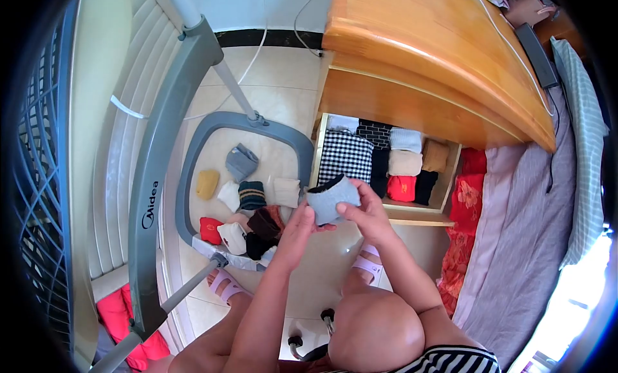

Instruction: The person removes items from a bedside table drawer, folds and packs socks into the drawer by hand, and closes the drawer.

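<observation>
With the hands as the clock's centre, a glossy orange-brown wooden cabinet [444,70] is standing at one o'clock. A rounded grey plastic floor ring [183,192] is lying around nine o'clock. A pale wooden drawer [417,216] is sitting pulled out at two o'clock, and a black-and-white checked folded cloth [346,157] is filling its near-left part. The right hand [370,209] is grasping a light-grey folded fabric bundle [333,200], its thumb pressing the front; the left hand [302,226] is grasping the same bundle from below. The bundle is resting between both hands, dark lining showing at twelve o'clock. Inside the ring, a dark-green striped fabric bundle [252,196] is lying at nine o'clock, and a smaller mustard-yellow one beyond it.
</observation>
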The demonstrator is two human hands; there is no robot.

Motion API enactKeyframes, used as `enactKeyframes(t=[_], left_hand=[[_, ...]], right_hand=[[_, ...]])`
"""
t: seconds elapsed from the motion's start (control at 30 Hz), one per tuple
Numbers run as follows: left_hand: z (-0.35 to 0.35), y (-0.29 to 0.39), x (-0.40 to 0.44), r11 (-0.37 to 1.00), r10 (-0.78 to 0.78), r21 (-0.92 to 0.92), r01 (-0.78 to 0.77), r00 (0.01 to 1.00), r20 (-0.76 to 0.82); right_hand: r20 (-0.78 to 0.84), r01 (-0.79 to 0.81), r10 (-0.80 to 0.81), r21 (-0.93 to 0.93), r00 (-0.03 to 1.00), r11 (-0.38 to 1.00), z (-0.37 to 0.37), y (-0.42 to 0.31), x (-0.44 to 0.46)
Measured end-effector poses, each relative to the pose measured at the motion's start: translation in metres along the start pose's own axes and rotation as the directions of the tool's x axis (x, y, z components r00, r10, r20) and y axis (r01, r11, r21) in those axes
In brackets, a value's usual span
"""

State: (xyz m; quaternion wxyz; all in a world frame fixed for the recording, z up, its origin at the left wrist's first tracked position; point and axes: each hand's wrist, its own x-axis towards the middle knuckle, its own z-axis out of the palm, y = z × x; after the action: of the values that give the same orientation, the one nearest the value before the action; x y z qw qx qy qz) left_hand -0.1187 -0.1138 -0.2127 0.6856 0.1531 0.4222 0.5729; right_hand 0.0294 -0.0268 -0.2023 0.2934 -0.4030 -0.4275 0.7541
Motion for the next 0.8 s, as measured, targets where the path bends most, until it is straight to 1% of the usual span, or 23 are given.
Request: enactKeyframes(t=[0.03,0.07,0.1,0.13,0.2,0.23,0.27,0.3,0.33,0.4,0.43,0.47,0.5,0.53,0.57,0.6,0.67,0.7,0.8], left_hand=[[0.001,-0.001,0.0,1.0,-0.003,0.002,0.003,1.0,0.003],[0.001,-0.001,-0.002,0.989,-0.025,0.146,0.026,1.0,-0.006],[0.001,-0.003,-0.003,0.957,-0.045,0.286,0.049,0.999,-0.02],[0.002,-0.005,-0.003,0.957,-0.045,0.285,0.049,0.999,-0.02],[0.001,-0.011,-0.003,0.918,-0.004,0.391,0.059,0.99,-0.14],[-0.001,-0.011,-0.002,0.919,-0.004,0.391,0.059,0.99,-0.14],[-0.006,-0.009,-0.002,0.929,-0.011,0.362,0.078,0.983,-0.185],[-0.01,-0.007,-0.001,0.938,-0.019,0.332,0.097,0.973,-0.229],[-0.014,-0.003,-0.001,0.939,-0.02,0.331,0.097,0.973,-0.229],[-0.019,0.007,-0.001,0.95,-0.015,0.294,0.105,0.956,-0.292],[-0.022,0.009,0.0,0.949,-0.016,0.295,0.107,0.956,-0.293],[-0.025,0.01,0.0,0.956,0.002,0.276,0.101,0.937,-0.35],[-0.028,0.01,0.0,0.962,0.019,0.258,0.095,0.913,-0.407],[-0.03,0.01,0.0,0.961,0.018,0.259,0.097,0.913,-0.407],[-0.033,0.009,0.0,0.969,0.042,0.236,0.066,0.904,-0.425],[-0.035,0.009,0.0,0.976,0.065,0.213,0.034,0.894,-0.443],[-0.037,0.01,0.0,0.977,0.048,0.207,0.057,0.884,-0.466],[-0.038,0.011,0.0,0.976,0.03,0.201,0.078,0.873,-0.486],[-0.05,0.005,-0.001,0.98,0.044,0.191,0.059,0.869,-0.492]], right_hand=[[-0.066,-0.019,0.02,0.015,0.998,1.0,-0.008,0.0,0.0],[-0.109,0.022,-0.025,-0.028,0.994,0.999,-0.018,0.001,0.0],[-0.135,0.069,-0.085,-0.117,0.987,0.991,-0.031,0.0,0.001],[-0.154,0.112,-0.146,-0.206,0.977,0.972,-0.046,-0.002,0.003],[-0.236,0.125,-0.245,-0.43,0.94,0.894,-0.078,-0.008,0.007],[-0.267,0.09,-0.248,-0.49,0.931,0.867,-0.093,-0.011,0.008],[-0.298,0.052,-0.252,-0.546,0.921,0.836,-0.107,-0.012,0.009],[-0.315,0.057,-0.271,-0.553,0.91,0.831,-0.117,-0.009,0.012],[-0.315,0.056,-0.27,-0.553,0.91,0.832,-0.126,-0.005,0.014],[-0.313,-0.07,-0.137,-0.569,0.94,0.819,-0.133,-0.005,0.019],[-0.281,-0.079,-0.108,-0.581,0.954,0.81,-0.132,-0.004,0.021],[-0.281,-0.08,-0.107,-0.58,0.954,0.811,-0.13,-0.003,0.024],[-0.254,-0.105,-0.063,-0.596,0.965,0.796,-0.127,0.0,0.026],[-0.226,-0.127,-0.019,-0.614,0.974,0.779,-0.127,0.003,0.028],[-0.218,-0.097,-0.074,-0.681,0.973,0.726,-0.129,0.008,0.03],[-0.217,-0.097,-0.074,-0.681,0.973,0.726,-0.131,0.014,0.031],[-0.223,-0.005,-0.262,-0.77,0.939,0.638,-0.131,0.02,0.032],[-0.223,-0.006,-0.262,-0.771,0.939,0.637,-0.128,0.019,0.029],[-0.227,-0.01,-0.289,-0.802,0.93,0.597,-0.117,0.014,0.023]])
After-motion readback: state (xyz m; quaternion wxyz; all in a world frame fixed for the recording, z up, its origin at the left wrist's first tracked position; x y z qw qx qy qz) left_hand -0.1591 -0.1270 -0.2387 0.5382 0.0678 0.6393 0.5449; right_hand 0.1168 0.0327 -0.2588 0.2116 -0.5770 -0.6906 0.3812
